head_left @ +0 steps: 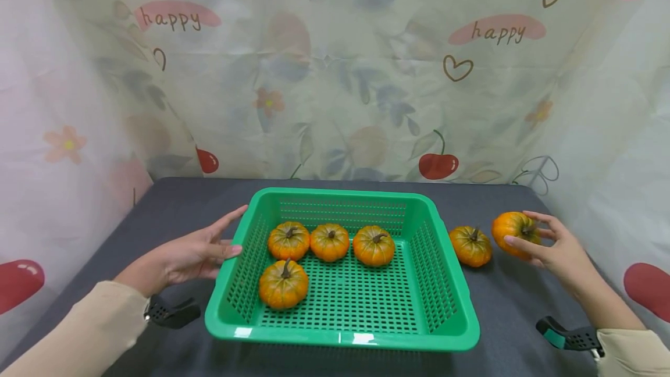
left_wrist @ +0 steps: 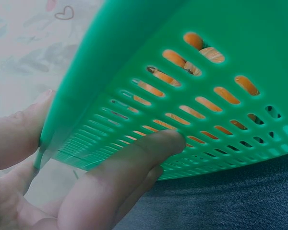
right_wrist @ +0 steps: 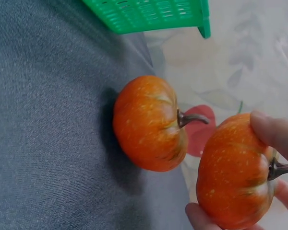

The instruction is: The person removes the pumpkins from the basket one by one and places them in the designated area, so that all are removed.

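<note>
My right hand (head_left: 557, 246) grips a small orange pumpkin (head_left: 510, 234) around its sides, above the table at the right; its stem points toward the palm. Beside it, a second small pumpkin (head_left: 471, 246) sits on the table, close to the basket's right wall; the right wrist view shows this resting pumpkin (right_wrist: 149, 123) apart from the held pumpkin (right_wrist: 235, 177). My left hand (head_left: 191, 255) holds the left rim of a green plastic basket (head_left: 340, 339). In the left wrist view, fingers (left_wrist: 129, 167) lie against the slotted outer wall. Several small pumpkins (head_left: 283, 284) lie inside the basket, toward its left and back.
Dark grey cloth covers the table (head_left: 183, 202). Printed curtains (head_left: 335, 103) enclose its back and sides. A strap with a black device (head_left: 173, 312) is on the left wrist, and another black device (head_left: 567, 336) is on the right.
</note>
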{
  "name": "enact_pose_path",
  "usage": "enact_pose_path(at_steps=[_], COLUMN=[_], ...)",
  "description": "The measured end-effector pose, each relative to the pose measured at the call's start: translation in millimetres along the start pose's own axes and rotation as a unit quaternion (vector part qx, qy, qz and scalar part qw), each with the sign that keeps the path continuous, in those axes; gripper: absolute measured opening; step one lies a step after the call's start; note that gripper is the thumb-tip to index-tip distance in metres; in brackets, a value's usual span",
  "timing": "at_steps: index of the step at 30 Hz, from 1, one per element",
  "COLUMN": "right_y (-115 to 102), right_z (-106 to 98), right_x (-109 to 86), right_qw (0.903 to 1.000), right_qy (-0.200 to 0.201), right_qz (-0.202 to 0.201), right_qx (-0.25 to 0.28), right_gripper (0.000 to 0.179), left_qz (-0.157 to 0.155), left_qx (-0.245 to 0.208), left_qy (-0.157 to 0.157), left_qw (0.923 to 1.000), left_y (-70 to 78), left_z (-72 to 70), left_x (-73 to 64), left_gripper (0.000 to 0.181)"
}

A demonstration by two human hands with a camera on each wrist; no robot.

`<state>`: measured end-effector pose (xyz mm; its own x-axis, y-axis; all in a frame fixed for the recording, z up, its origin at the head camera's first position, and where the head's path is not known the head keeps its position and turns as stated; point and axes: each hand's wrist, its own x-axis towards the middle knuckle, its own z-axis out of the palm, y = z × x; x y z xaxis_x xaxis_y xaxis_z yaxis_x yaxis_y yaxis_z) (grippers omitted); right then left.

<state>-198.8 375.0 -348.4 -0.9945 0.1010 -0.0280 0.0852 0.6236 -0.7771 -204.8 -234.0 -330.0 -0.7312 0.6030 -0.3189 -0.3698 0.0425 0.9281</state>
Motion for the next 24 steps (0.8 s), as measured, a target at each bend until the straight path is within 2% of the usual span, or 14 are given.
enact_pose_path(at_steps=[8,24], right_y=[4.7,18.9], right_z=[0.5,1.9], right_x=[3.9,7.2], right_qw=[0.9990,0.9971], right_qy=[-0.021,-0.039], right_qz=[0.033,0.044], right_qx=[-0.023,-0.049], right_gripper=[0.090,0.092], left_qz=[0.000,0.002], left_qx=[0.000,0.001], left_qy=[0.000,-0.003], left_qw=[1.0000,1.0000], left_y=[-0.3,0.9], left_z=[-0.3,0.6], left_x=[0.4,-0.8], left_gripper=[0.093,0.093])
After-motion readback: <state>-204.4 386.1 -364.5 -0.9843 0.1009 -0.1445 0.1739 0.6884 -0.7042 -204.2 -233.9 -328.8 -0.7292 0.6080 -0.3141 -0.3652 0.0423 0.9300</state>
